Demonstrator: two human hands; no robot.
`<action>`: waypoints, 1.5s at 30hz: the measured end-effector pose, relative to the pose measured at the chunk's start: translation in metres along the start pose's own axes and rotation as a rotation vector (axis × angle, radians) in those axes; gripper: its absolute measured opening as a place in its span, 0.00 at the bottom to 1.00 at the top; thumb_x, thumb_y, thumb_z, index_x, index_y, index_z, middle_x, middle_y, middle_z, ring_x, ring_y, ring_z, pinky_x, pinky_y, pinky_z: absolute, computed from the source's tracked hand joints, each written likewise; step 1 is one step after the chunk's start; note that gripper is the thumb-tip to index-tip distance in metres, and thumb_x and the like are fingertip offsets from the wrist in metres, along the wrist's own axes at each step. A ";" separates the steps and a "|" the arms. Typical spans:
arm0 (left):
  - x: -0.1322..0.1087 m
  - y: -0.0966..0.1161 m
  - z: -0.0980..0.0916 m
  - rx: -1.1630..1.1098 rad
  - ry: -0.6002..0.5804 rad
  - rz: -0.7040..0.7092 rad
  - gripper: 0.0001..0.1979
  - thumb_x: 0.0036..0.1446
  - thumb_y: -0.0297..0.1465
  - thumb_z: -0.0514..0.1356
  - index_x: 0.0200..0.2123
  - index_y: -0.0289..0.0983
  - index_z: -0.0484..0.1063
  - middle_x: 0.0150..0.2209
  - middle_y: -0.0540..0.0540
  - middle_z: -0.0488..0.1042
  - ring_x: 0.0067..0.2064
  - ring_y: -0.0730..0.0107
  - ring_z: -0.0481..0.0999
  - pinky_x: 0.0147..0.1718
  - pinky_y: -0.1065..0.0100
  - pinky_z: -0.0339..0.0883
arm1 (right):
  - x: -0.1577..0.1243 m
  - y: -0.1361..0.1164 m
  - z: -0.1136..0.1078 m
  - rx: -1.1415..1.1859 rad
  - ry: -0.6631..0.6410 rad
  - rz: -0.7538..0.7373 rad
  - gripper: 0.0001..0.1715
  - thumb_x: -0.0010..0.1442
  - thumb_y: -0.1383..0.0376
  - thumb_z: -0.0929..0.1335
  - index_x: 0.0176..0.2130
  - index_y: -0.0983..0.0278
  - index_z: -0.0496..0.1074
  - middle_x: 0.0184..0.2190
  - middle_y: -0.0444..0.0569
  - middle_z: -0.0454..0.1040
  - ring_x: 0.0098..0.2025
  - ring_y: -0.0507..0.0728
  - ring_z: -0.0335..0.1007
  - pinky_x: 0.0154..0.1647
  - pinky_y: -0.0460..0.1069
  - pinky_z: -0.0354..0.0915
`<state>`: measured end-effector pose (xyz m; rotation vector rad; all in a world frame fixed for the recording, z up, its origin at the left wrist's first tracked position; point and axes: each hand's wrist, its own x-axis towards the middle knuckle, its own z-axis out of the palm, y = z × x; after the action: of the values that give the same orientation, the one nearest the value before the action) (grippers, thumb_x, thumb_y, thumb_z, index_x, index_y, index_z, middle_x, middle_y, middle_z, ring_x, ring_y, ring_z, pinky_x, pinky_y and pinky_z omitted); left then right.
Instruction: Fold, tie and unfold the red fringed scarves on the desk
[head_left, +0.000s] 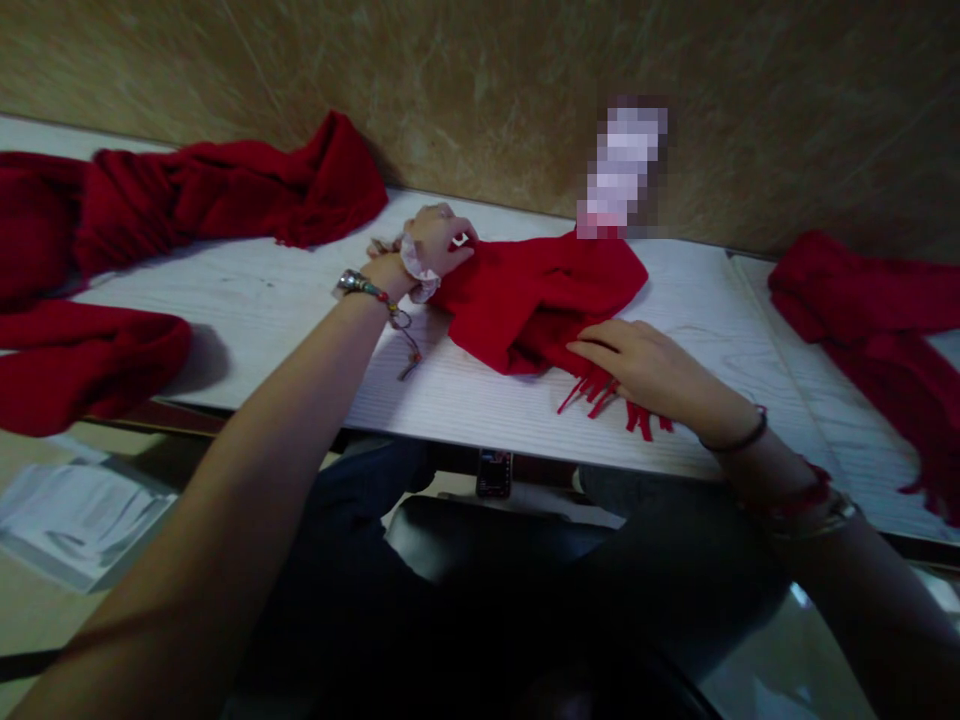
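A red fringed scarf (540,290) lies bunched on the white table (270,310) in front of me. My left hand (439,245) reaches far across and its fingers are closed on the scarf's left edge. A pale scrunchie and a beaded bracelet sit at that wrist. My right hand (645,365) lies flat with fingers stretched out, pressing the scarf's lower end just above its red fringe (600,395).
A long red scarf (187,205) sprawls over the table's left side and hangs off the edge. Another red scarf (870,310) lies at the right. A brown wall stands behind. A phone (493,473) rests below the table edge, papers (75,520) on the floor at left.
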<state>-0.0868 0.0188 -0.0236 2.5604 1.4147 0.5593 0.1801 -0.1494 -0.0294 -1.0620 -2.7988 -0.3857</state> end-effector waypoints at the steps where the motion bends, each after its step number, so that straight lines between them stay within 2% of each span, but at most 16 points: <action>1: 0.000 0.005 0.000 0.020 -0.008 0.005 0.17 0.51 0.34 0.55 0.42 0.33 0.74 0.44 0.40 0.68 0.48 0.57 0.62 0.50 0.57 0.53 | 0.001 0.001 0.002 0.019 0.004 0.012 0.25 0.54 0.77 0.58 0.50 0.68 0.68 0.48 0.56 0.70 0.48 0.60 0.64 0.44 0.54 0.63; 4: -0.003 0.021 -0.003 0.021 -0.093 0.036 0.17 0.52 0.33 0.55 0.43 0.33 0.73 0.39 0.43 0.71 0.46 0.59 0.66 0.49 0.61 0.56 | 0.002 0.002 0.003 0.116 0.041 0.026 0.29 0.49 0.79 0.59 0.49 0.67 0.69 0.46 0.53 0.71 0.48 0.59 0.65 0.47 0.54 0.62; 7: -0.005 0.033 -0.002 -0.138 -0.170 0.090 0.16 0.54 0.35 0.53 0.43 0.36 0.72 0.35 0.48 0.72 0.43 0.62 0.69 0.48 0.64 0.57 | 0.002 0.003 -0.002 0.181 0.108 0.059 0.32 0.47 0.80 0.57 0.50 0.65 0.68 0.46 0.52 0.72 0.48 0.57 0.66 0.49 0.55 0.62; 9: -0.006 0.037 0.002 -0.219 -0.237 0.128 0.19 0.54 0.39 0.54 0.46 0.37 0.70 0.37 0.50 0.72 0.45 0.62 0.69 0.48 0.64 0.58 | 0.002 0.002 -0.002 0.212 0.121 0.069 0.34 0.45 0.80 0.57 0.50 0.64 0.68 0.48 0.51 0.71 0.51 0.58 0.64 0.51 0.56 0.61; 12: -0.011 0.039 0.015 -0.208 -0.335 0.191 0.28 0.49 0.43 0.59 0.52 0.38 0.65 0.46 0.49 0.70 0.51 0.60 0.65 0.52 0.62 0.55 | 0.000 0.000 0.004 0.285 0.009 0.037 0.40 0.42 0.82 0.57 0.52 0.62 0.67 0.53 0.49 0.68 0.55 0.56 0.62 0.54 0.55 0.61; 15: -0.022 0.040 0.024 -0.071 -0.328 0.214 0.31 0.51 0.44 0.58 0.57 0.40 0.59 0.56 0.47 0.63 0.57 0.58 0.57 0.58 0.54 0.42 | -0.002 0.000 0.009 0.317 -0.081 0.047 0.45 0.40 0.83 0.56 0.56 0.62 0.63 0.56 0.47 0.65 0.57 0.52 0.60 0.56 0.52 0.60; 18: -0.034 0.045 0.027 0.044 -0.339 0.219 0.28 0.58 0.42 0.50 0.60 0.38 0.54 0.61 0.44 0.55 0.61 0.58 0.51 0.59 0.50 0.35 | -0.002 0.001 0.005 0.285 -0.040 -0.008 0.40 0.44 0.84 0.56 0.54 0.63 0.66 0.53 0.48 0.69 0.55 0.53 0.63 0.55 0.53 0.61; 21: -0.044 0.050 0.026 0.100 -0.322 0.233 0.26 0.62 0.39 0.45 0.62 0.39 0.50 0.63 0.42 0.51 0.63 0.61 0.48 0.60 0.50 0.36 | -0.001 0.002 -0.003 0.226 0.050 -0.071 0.31 0.51 0.82 0.57 0.50 0.65 0.69 0.49 0.51 0.72 0.54 0.57 0.64 0.54 0.57 0.62; 23: -0.046 0.051 0.027 0.116 -0.292 0.236 0.25 0.63 0.39 0.44 0.62 0.42 0.50 0.63 0.44 0.51 0.64 0.61 0.48 0.60 0.50 0.36 | -0.002 0.002 -0.004 0.217 0.048 -0.066 0.28 0.53 0.80 0.58 0.50 0.65 0.69 0.49 0.51 0.72 0.55 0.58 0.62 0.53 0.59 0.62; 26: -0.047 0.049 0.028 0.108 -0.249 0.248 0.23 0.63 0.38 0.45 0.61 0.44 0.52 0.62 0.45 0.53 0.63 0.62 0.49 0.60 0.49 0.38 | -0.003 0.003 0.001 0.302 -0.062 -0.066 0.31 0.50 0.81 0.60 0.51 0.63 0.69 0.50 0.49 0.71 0.56 0.58 0.61 0.55 0.59 0.61; 29: -0.052 0.049 0.025 0.066 -0.176 0.263 0.23 0.63 0.37 0.46 0.60 0.40 0.55 0.62 0.40 0.53 0.63 0.60 0.51 0.60 0.49 0.41 | -0.006 0.008 -0.001 0.428 -0.173 -0.062 0.35 0.47 0.80 0.62 0.52 0.61 0.68 0.54 0.47 0.67 0.60 0.59 0.55 0.58 0.60 0.57; 33: -0.065 0.058 0.023 0.018 -0.084 0.436 0.21 0.61 0.37 0.50 0.56 0.37 0.63 0.62 0.38 0.52 0.63 0.56 0.50 0.59 0.52 0.47 | -0.012 0.019 -0.014 0.582 -0.274 -0.027 0.26 0.55 0.66 0.66 0.55 0.57 0.65 0.55 0.46 0.66 0.61 0.58 0.53 0.57 0.58 0.58; 36: -0.074 0.067 0.029 0.019 -0.155 0.548 0.25 0.58 0.42 0.54 0.57 0.40 0.61 0.62 0.39 0.52 0.63 0.54 0.48 0.58 0.53 0.49 | -0.015 0.023 -0.014 0.555 -0.237 0.075 0.29 0.57 0.58 0.66 0.57 0.58 0.62 0.57 0.49 0.63 0.60 0.59 0.55 0.57 0.58 0.58; 39: -0.077 0.070 0.035 0.051 -0.219 0.515 0.31 0.58 0.45 0.53 0.61 0.40 0.53 0.64 0.39 0.46 0.64 0.51 0.44 0.58 0.50 0.47 | -0.015 0.020 -0.008 0.463 -0.213 0.107 0.30 0.55 0.57 0.66 0.56 0.61 0.63 0.59 0.54 0.59 0.60 0.61 0.54 0.57 0.60 0.57; 43: -0.075 0.073 0.034 0.102 -0.281 0.484 0.30 0.57 0.41 0.54 0.61 0.39 0.53 0.64 0.39 0.45 0.64 0.50 0.42 0.59 0.51 0.46 | -0.013 0.015 -0.007 0.455 -0.233 0.032 0.25 0.56 0.60 0.65 0.53 0.63 0.67 0.54 0.53 0.67 0.59 0.61 0.56 0.57 0.60 0.57; 45: -0.073 0.078 0.032 0.128 -0.283 0.474 0.29 0.56 0.37 0.55 0.61 0.40 0.54 0.64 0.40 0.46 0.64 0.49 0.43 0.58 0.48 0.46 | -0.013 0.017 -0.011 0.480 -0.224 0.016 0.22 0.56 0.61 0.64 0.51 0.63 0.69 0.51 0.52 0.70 0.57 0.60 0.59 0.56 0.59 0.59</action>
<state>-0.0482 -0.0833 -0.0461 2.9439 0.7764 0.1508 0.2012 -0.1484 -0.0184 -1.0581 -2.8399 0.4164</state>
